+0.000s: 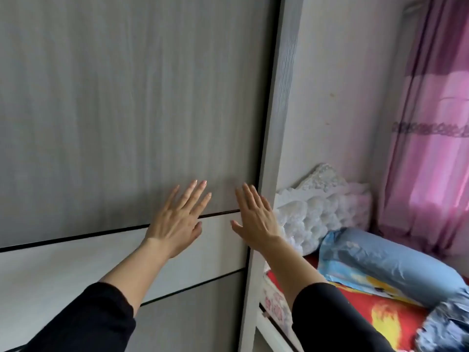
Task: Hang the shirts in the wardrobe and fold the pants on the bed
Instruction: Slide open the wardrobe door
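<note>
Single head cam, worn by the person, facing fwd and a bit down — very near the wardrobe door point(127, 110), which fills the left and centre of frame. Left hand point(175, 221) and right hand point(256, 219) reach in from the bottom edge to mid-frame. View is tilted; bed point(355, 298) and curtain point(431, 123) sit at right, farther off.

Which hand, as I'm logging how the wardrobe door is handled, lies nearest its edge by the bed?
The right hand: it lies at the bed-side edge of the wardrobe door, while the left hand rests further in.
</note>
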`<state>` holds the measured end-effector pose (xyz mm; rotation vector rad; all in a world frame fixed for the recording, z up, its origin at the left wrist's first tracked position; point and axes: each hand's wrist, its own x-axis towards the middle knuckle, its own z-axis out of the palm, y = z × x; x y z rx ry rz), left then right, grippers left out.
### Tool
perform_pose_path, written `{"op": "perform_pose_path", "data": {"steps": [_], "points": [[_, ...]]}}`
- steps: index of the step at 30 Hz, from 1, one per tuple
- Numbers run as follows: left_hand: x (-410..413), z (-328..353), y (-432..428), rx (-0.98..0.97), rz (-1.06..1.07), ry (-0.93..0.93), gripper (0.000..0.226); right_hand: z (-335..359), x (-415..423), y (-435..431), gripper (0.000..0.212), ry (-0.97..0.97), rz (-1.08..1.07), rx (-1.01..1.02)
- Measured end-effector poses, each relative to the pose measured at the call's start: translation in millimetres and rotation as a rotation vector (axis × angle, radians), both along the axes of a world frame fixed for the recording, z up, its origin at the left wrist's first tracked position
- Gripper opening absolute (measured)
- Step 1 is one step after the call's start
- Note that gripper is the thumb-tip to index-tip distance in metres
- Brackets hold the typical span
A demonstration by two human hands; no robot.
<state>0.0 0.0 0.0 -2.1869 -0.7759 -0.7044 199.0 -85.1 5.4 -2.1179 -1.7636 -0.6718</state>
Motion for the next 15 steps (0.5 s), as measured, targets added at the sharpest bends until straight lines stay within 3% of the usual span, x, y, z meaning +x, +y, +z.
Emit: {"op": "perform_pose_path", "data": {"steps": [5,9,15], "points": [[-6,-7,42,0.104,0.077,-0.037,0.081,9,13,56,0.109,-0.257,0.158,0.092],[-12,-15,56,0.269,0.123,0.016,0.08,7,29,66,0.113,-0.463,0.288,0.299],[-19,-19,63,0.387,0.19,0.028,0.079,1,36,83,0.108,-0.477,0.402,0.331]]}}
